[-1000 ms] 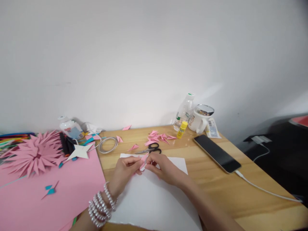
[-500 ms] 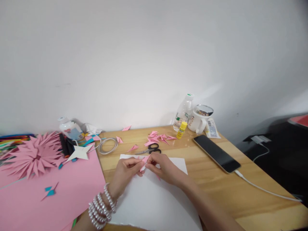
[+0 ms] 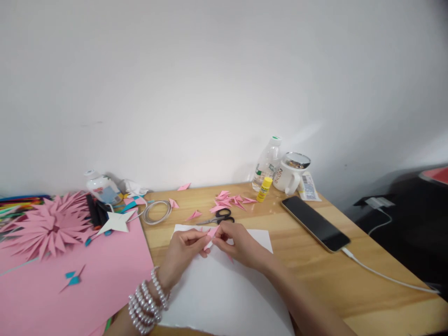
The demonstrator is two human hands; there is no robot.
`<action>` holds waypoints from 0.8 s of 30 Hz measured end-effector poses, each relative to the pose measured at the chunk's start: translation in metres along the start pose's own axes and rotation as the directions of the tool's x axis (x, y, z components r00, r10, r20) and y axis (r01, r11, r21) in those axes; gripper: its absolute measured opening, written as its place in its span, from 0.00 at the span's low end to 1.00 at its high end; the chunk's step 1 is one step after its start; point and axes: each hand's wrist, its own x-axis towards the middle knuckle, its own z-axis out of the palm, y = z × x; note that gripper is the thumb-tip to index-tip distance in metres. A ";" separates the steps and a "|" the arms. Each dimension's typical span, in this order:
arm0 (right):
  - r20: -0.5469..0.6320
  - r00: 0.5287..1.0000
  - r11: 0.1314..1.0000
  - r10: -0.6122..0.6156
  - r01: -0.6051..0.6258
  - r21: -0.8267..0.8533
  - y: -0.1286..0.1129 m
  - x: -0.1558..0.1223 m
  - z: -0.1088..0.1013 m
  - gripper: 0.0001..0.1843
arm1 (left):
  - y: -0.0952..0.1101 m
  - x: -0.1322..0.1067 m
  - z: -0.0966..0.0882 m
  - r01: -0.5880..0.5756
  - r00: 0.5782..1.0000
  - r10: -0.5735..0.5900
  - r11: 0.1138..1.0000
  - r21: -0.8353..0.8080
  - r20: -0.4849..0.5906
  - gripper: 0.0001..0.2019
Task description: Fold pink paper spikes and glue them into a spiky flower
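Note:
A small folded pink paper piece is pinched between my two hands, above the white paper. My left hand, with pearl bracelets on its wrist, is closed on the piece from the left. From the right, my right hand grips it between thumb and fingers. Fingers cover much of the piece, so its full shape is hidden. Just beyond the hands lie black-handled scissors. Several folded pink paper pieces are heaped behind the scissors, and a few single ones lie to the left.
Pink sheets at left carry a spiky pink paper flower and a white paper star. A coiled cable lies nearby. Toward the right are a glue stick, a bottle, a mug and a charging phone.
Almost nothing differs. The fingers of my right hand have shifted very slightly on the pink paper piece; both hands stay in the same place.

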 end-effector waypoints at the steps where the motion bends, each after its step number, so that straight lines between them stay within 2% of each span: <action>1: -0.001 1.000 1.000 0.002 -0.002 0.007 0.000 0.000 0.000 0.08 | 0.000 0.000 0.000 0.003 1.000 -0.003 1.000 0.004 0.001 0.10; 14: -0.001 1.000 0.997 0.027 -0.027 0.072 0.004 0.001 0.001 0.10 | -0.005 0.001 -0.003 -0.060 0.995 0.061 0.998 -0.018 0.078 0.09; 19: -0.022 1.000 0.998 0.006 -0.005 0.067 0.004 0.002 0.002 0.09 | -0.004 0.001 -0.003 -0.056 0.993 0.058 0.998 -0.020 0.103 0.10; 24: -0.014 0.999 0.999 0.034 -0.034 0.020 0.001 0.003 -0.002 0.11 | -0.004 -0.001 -0.003 -0.030 0.992 0.038 0.998 -0.063 0.123 0.10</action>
